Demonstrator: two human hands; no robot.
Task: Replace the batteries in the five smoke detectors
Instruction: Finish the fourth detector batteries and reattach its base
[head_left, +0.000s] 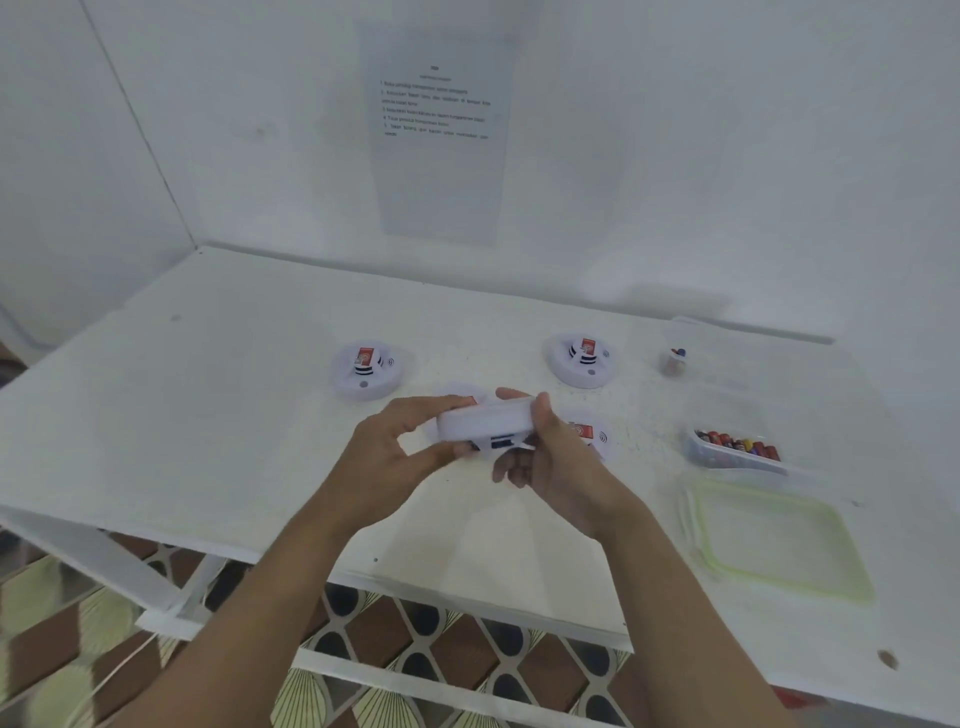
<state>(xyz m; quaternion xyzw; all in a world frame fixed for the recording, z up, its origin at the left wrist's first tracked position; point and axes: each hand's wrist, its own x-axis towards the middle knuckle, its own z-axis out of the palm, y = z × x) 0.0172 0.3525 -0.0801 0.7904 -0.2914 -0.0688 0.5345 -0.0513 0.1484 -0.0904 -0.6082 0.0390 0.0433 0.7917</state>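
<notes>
While we have it off the table: the round white plastic smoke detector (485, 418) sits edge-on between both our hands, above the front middle of the white table (234, 415)
left hand (400, 457): fingers curled over the far left rim, thumb under the near edge, wrist bent inward
right hand (561, 467): thumb pressed on the right top rim, fingers curled beneath the body, forearm coming in from the lower right
grip: both hands are closed round this one detector and hold nothing else
blue part (501, 442): shows at the near underside; we cannot tell whether it is a cell or a clip
step, as we judge it: getting at this unit's battery bay
doing it well: we should steady the body with the left hand, let the right fingers work the cover, tilt the underside toward us to read the polarity marks, and pry gently so no tab snaps
clear plastic tray of red and dark batteries (737, 449): to the right of our hands, with a green-rimmed clear lid (774, 540) nearer us
back-left detector (368, 369) and back-right detector (582, 358): standing well apart on the table
partly hidden detector (595, 434): just behind the right hand
</notes>
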